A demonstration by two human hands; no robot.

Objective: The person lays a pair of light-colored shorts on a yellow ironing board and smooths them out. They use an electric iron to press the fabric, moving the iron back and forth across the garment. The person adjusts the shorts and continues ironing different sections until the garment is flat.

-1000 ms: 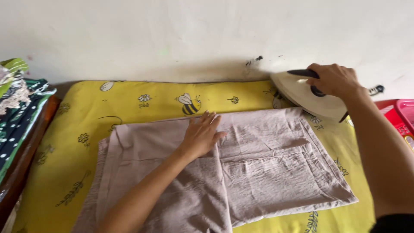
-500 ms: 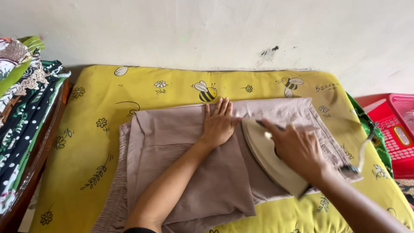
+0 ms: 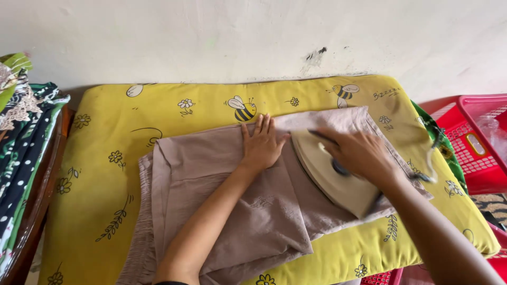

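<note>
A folded taupe garment point(image 3: 232, 206) lies on a yellow pad point(image 3: 105, 179) printed with bees and flowers. My left hand point(image 3: 262, 143) rests flat on the cloth near its upper edge, fingers spread. My right hand point(image 3: 359, 154) grips the handle of a cream electric iron point(image 3: 330, 177), which sits sole-down on the garment just right of my left hand, tip pointing up-left. The iron's cord point(image 3: 430, 158) trails off to the right.
A red plastic basket point(image 3: 470, 137) stands at the right, beside the pad. A stack of folded patterned fabrics point(image 3: 21, 142) sits on a wooden surface at the left. A pale wall point(image 3: 237, 42) runs behind the pad.
My right hand brought the iron from the pad's far right corner down onto the garment and slid it left toward my left hand. The left hand stayed flat on the cloth.
</note>
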